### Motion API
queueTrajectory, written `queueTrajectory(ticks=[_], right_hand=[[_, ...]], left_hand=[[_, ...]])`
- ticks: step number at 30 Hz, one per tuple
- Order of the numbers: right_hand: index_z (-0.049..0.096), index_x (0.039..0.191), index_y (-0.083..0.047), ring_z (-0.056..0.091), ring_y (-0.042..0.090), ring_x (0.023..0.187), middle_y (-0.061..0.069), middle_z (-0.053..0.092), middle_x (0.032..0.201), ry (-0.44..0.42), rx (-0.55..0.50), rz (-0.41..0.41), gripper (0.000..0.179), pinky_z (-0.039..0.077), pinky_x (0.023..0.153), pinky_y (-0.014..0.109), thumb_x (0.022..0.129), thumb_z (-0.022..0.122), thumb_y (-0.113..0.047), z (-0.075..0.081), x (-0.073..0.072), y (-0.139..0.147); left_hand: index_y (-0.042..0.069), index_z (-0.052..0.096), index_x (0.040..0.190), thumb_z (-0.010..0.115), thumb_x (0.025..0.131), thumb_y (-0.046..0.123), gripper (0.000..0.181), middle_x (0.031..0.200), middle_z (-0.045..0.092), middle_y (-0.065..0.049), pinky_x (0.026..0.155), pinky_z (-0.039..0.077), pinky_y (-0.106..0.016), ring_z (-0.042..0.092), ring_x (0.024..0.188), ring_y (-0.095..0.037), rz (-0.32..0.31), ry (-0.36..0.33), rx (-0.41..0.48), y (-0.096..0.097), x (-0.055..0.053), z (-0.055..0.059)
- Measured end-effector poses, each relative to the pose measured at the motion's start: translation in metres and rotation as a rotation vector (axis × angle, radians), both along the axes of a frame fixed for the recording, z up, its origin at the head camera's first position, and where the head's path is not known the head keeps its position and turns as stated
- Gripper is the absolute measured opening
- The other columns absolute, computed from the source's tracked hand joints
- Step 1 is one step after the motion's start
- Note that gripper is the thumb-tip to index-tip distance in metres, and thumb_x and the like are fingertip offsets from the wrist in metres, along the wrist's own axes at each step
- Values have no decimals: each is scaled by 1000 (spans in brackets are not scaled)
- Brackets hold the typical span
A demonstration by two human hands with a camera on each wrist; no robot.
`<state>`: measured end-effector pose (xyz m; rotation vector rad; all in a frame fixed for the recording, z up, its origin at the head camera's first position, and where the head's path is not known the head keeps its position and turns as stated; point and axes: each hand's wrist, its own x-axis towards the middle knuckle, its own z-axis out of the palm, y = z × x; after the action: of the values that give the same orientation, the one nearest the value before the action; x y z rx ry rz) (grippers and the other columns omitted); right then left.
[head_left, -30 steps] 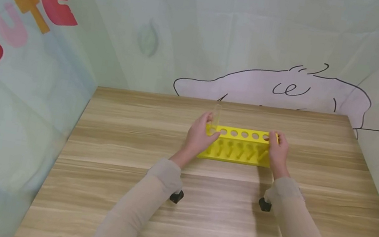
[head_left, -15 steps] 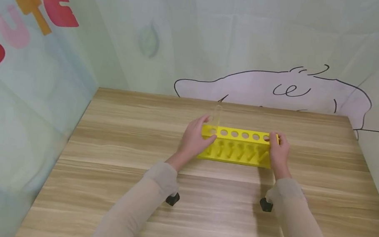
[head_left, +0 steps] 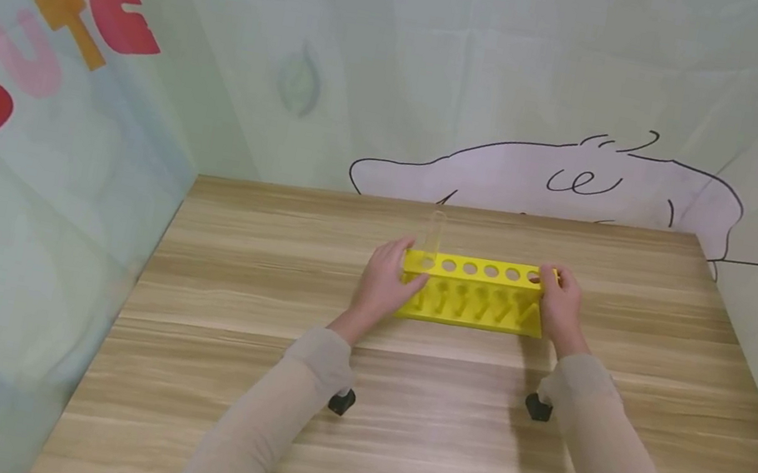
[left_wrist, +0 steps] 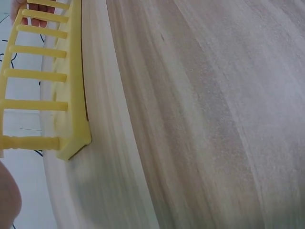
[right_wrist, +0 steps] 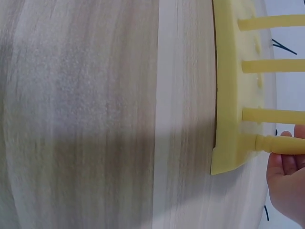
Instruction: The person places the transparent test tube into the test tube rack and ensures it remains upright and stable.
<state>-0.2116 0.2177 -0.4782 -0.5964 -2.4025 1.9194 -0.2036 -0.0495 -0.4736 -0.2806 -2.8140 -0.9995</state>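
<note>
A yellow test tube rack (head_left: 471,320) stands on the wooden table, with a row of round holes along its top and a row of pegs behind its front. One clear test tube (head_left: 435,234) rises upright from the leftmost hole. My left hand (head_left: 382,281) holds the rack's left end, thumb across the front and fingers at the back corner. At the opposite end, my right hand (head_left: 561,311) grips the rack with its thumb in front. In the right wrist view, the fingers (right_wrist: 287,164) curl by the end post. The left wrist view catches only a bit of the left hand.
The wooden table (head_left: 230,261) reaches to a printed cloth backdrop (head_left: 291,43) at the back and sides. A black wrist-worn piece (head_left: 342,401) hangs under the left sleeve, and another black piece (head_left: 538,407) under the right.
My left hand has slid slightly left and toward me, from beside the test tube to the rack's end. The right hand keeps its hold, and the rack stays in place.
</note>
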Motion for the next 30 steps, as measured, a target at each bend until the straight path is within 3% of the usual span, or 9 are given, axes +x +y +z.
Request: queueTrajectory(ticks=[7, 12, 18, 25, 30], right_hand=[[48, 88, -19, 42, 6, 76, -10, 50, 81, -4, 30, 35, 16, 37, 64, 13, 91, 41, -33, 3, -1, 2], [50, 101, -12, 43, 4, 77, -10, 50, 83, 9, 18, 42, 27, 39, 66, 13, 91, 41, -35, 5, -1, 4], [46, 118, 1, 42, 2, 83, -8, 45, 93, 45, 52, -21, 48, 39, 77, 16, 91, 40, -38, 8, 1, 6], [51, 111, 4, 43, 2, 77, -10, 47, 81, 70, 36, -132, 40, 38, 71, 13, 91, 43, -30, 11, -2, 11], [52, 109, 4, 49, 3, 72, -10, 50, 74, 72, 28, -154, 38, 41, 72, 15, 90, 44, -28, 11, -3, 17]], left_hand=[[13, 38, 131, 61, 80, 37, 61, 132, 44, 0, 106, 30, -34, 37, 124, -18, 0, -7, 8, -2, 2, 0], [15, 37, 132, 59, 80, 38, 60, 135, 42, -1, 106, 29, -35, 36, 126, -19, 2, -13, -5, -4, 3, -2], [16, 38, 131, 59, 81, 37, 58, 136, 41, -2, 106, 29, -37, 36, 126, -20, -6, 0, -1, -9, 2, -5], [13, 40, 130, 59, 81, 33, 55, 134, 43, -3, 105, 30, -38, 38, 125, -20, -8, 18, 10, -15, 2, -8], [12, 42, 128, 58, 82, 29, 52, 132, 45, -5, 105, 31, -38, 39, 123, -22, -19, 34, 16, -20, 4, -10]])
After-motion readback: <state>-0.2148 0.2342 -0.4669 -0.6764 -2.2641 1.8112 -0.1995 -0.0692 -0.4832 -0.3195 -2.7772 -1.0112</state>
